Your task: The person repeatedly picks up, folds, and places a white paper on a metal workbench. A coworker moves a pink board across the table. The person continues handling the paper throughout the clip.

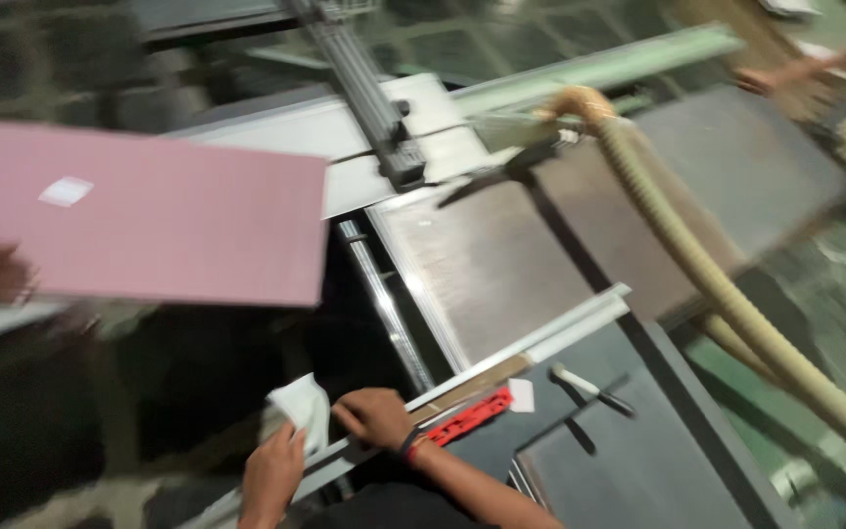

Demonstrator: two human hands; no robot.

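We see a small crumpled white sheet (301, 409), paper or cloth, we cannot tell which, low in the frame at the near edge of a sliding table saw. The left hand (271, 475) holds its lower corner pinched from beneath, fingers curled. The right hand (376, 416) lies just beside the sheet, knuckles up, fingers bent loosely on a pale aluminium fence rail (531, 343) that runs diagonally up to the right; a dark band circles that wrist.

Just right of the wrist, a flat red plastic piece (472, 416) with cut-outs lies along the rail, with a small white square tag (521, 395) near it. Farther right, a slim tool (589, 389) with a pale head and dark handle rests on the matte grey table (638, 470).

Beyond the rail lies a smooth, dull brown board (501, 264). A ribbed beige dust hose (697, 264) curves down over it. At left, a flat pink panel (168, 216) bearing a white label is blurred.
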